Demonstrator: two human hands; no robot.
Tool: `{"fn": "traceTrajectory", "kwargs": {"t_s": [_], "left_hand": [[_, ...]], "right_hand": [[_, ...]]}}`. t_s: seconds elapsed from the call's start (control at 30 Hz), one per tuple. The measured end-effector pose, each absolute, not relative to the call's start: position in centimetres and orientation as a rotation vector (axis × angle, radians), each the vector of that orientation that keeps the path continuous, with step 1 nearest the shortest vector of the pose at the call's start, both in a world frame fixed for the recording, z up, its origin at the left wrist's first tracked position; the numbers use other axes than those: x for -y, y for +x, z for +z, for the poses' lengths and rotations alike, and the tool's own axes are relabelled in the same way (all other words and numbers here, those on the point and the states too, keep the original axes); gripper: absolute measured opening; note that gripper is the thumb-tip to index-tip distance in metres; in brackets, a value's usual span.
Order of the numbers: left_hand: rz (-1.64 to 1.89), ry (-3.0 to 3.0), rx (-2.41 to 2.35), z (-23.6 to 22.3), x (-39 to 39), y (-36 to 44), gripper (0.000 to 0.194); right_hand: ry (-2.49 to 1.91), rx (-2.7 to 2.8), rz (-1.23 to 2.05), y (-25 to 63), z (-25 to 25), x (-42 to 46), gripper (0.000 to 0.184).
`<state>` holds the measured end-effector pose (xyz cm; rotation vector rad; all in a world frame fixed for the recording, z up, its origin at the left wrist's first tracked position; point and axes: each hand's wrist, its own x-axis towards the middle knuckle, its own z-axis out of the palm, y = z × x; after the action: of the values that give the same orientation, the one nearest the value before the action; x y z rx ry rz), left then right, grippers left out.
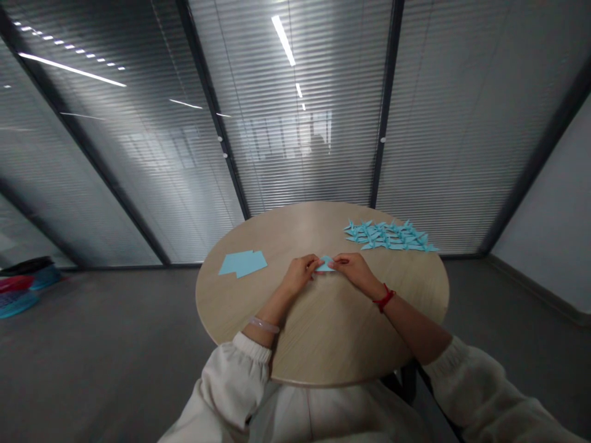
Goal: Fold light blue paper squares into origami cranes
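A small folded piece of light blue paper (325,265) is held between my two hands, just above or on the middle of the table. My left hand (300,272) pinches its left side with thumb and fingertips. On its right side, my right hand (354,269) grips in the same way, fingers bent. The fingertips cover the paper's ends, so its full shape is hidden. To the left lie flat sheets of blue paper (244,263), overlapping. Several folded blue paper cranes (388,235) stand in rows at the back right.
The round wooden table (337,351) has its near edge against my lap. Behind it rises a glass wall with blinds (305,166). Red, blue and black items (21,289) sit on the floor at far left.
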<state>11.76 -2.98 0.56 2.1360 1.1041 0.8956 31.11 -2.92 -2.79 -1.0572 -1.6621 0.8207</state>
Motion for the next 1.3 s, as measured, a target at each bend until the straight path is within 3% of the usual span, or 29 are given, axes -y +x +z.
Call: {"fn": "traceTrajectory", "kwargs": {"t_s": [0.17, 0.77, 1.3], "left_hand": [[0.909, 2.147, -1.134, 0.6, 2.9, 11.5, 0.039], [0.663, 2.241, -1.043, 0.7, 3.8, 12.0, 0.037], [0.882, 2.187, -1.117, 1.0, 3.6, 12.1, 0.043]], "right_hand": [[-1.005, 1.644, 0.842, 30.8, -2.6, 3.0, 0.03], [-1.109, 1.873, 0.425, 30.5, -2.1, 4.0, 0.027], [-1.105, 1.781, 0.621, 30.4, -1.6, 4.7, 0.035]]}}
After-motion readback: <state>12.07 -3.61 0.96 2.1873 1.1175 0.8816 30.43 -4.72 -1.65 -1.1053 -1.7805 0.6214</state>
